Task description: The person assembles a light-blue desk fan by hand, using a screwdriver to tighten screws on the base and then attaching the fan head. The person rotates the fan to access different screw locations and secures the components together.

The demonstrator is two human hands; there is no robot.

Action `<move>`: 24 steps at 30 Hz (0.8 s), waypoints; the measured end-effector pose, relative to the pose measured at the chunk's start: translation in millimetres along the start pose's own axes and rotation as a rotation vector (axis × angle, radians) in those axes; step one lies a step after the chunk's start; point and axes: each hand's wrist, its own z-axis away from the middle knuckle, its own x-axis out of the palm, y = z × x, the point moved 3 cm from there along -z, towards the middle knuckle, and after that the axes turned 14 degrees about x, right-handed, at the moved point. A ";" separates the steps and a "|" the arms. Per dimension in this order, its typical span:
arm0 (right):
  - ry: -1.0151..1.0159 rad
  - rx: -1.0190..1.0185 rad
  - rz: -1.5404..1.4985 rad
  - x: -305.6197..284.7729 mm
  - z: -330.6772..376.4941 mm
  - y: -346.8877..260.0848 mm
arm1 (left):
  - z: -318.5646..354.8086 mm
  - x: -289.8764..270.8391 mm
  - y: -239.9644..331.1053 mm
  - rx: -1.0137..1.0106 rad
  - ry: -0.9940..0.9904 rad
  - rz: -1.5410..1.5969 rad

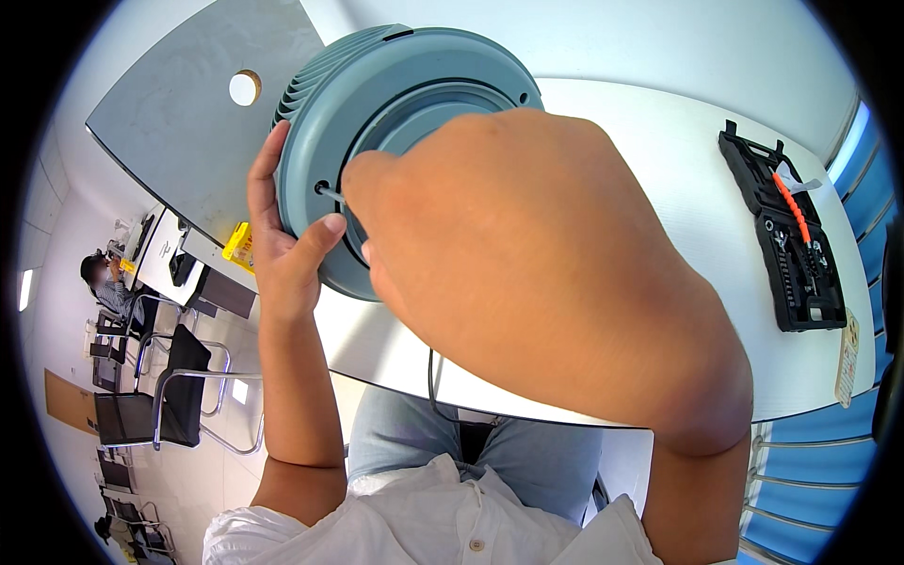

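A round grey-green appliance [311,127] with a ribbed side lies on the white table, its ringed face turned toward me. My left hand [282,245] grips its left side, thumb on the face and fingers along the rim. My right hand [490,217] reaches across the face, closed around a screwdriver [331,194]. Only the thin metal shaft shows; the handle is hidden in my fist. The shaft's tip sits at a dark screw hole [321,187] near the rim, just above my left thumb. Another hole [524,98] shows at the upper right of the rim.
On the right of the white table [659,141] lies an open black tool case [786,235] with bits and an orange flexible shaft [791,205]. A yellow item [239,247] is left of my wrist. A dark cord [432,381] hangs over the front edge. Chairs [179,386] stand left.
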 end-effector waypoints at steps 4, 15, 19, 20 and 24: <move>-0.003 -0.010 -0.006 -0.3 0.6 -0.1 | 0.2 0.2 1.8 -0.008 0.005 -0.001; 0.181 -0.072 -0.082 -2.7 1.4 2.8 | -0.7 0.2 -0.1 0.015 -0.012 0.008; 0.097 -0.037 -0.068 -5.4 -0.2 1.1 | 0.5 -0.4 0.2 0.002 -0.001 0.027; 0.091 -0.017 -0.132 0.4 -0.4 3.9 | 0.2 -0.3 -0.2 -0.004 0.001 0.033; 0.111 -0.044 -0.025 0.7 2.2 5.7 | -1.9 2.0 0.3 -0.002 -0.005 0.044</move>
